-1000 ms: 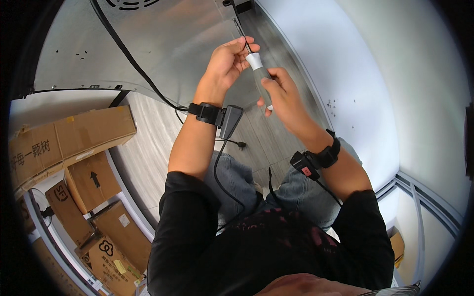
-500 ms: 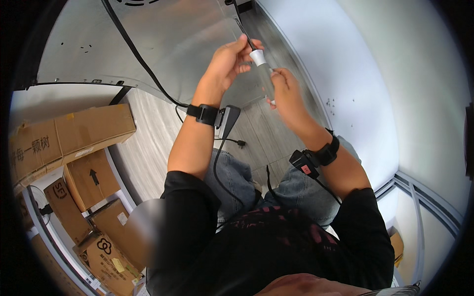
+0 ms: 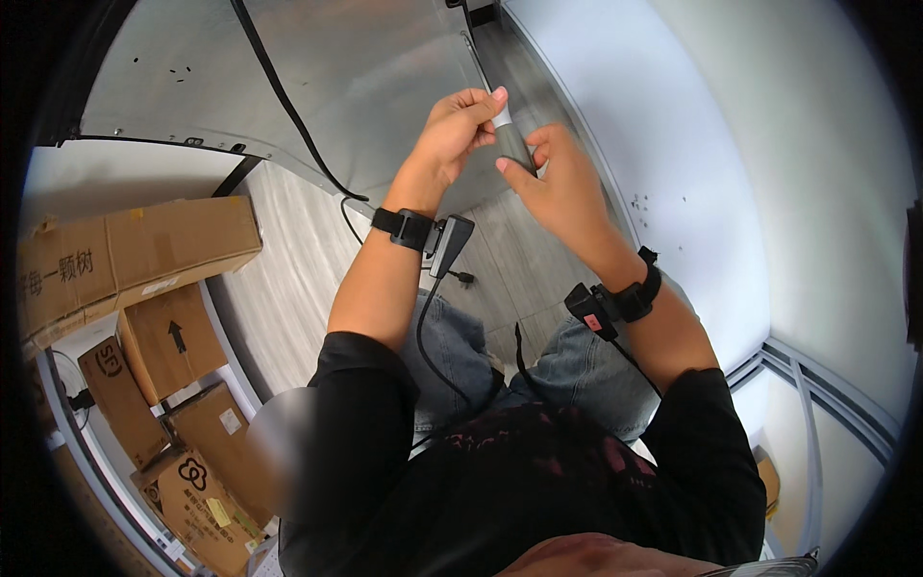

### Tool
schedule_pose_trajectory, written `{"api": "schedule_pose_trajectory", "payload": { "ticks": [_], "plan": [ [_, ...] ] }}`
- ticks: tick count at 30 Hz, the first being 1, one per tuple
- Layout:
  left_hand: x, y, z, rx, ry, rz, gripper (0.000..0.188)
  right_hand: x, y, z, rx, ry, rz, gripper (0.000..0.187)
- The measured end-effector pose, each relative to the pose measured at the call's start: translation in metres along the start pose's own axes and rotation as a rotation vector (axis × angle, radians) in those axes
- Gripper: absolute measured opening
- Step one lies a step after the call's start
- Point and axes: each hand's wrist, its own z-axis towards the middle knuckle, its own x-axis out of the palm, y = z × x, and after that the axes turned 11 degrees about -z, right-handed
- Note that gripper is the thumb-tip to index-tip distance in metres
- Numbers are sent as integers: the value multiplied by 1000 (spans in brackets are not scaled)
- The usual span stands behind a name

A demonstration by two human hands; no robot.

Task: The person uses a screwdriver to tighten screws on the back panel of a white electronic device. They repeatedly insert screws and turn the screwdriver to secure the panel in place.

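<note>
My left hand (image 3: 460, 130) pinches a screwdriver near its white collar, with thumb and forefinger together. Its grey handle (image 3: 516, 144) slants down toward my right hand (image 3: 565, 188). That hand is loosely around the handle, thumb on one side and fingers on the other. From the collar a thin shaft (image 3: 481, 69) runs up along the edge of a large grey metal panel (image 3: 375, 87). Where the tip meets the panel is too small to make out. Each of my wrists carries a strapped black device.
A black cable (image 3: 281, 91) hangs across the panel, and a plug (image 3: 465, 278) lies on the wood-look floor (image 3: 288, 250). Cardboard boxes (image 3: 183, 240) fill a rack at left. A white wall panel (image 3: 663, 125) stands close at right.
My right hand has loosened around the handle, its thumb now extended to the left side. The left fingers have shifted down onto the white collar. The view has moved slightly.
</note>
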Motion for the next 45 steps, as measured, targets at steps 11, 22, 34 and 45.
{"api": "schedule_pose_trajectory", "payload": {
  "ticks": [11, 22, 34, 45],
  "plan": [
    [1, -11, -5, -35, 307, -300, 37, 12, -8, 4, 369, 118, 527, 41],
    [4, -11, 0, -73, 134, -217, 28, 9, -2, -3, -9, -52, 87, 31],
    [-3, -10, 1, -28, 270, -280, 30, 0, 5, 0, 214, 118, 278, 43],
    [-6, -15, -5, -74, 416, -447, 43, -12, 12, 6, 415, 419, 813, 30]
  ]
}}
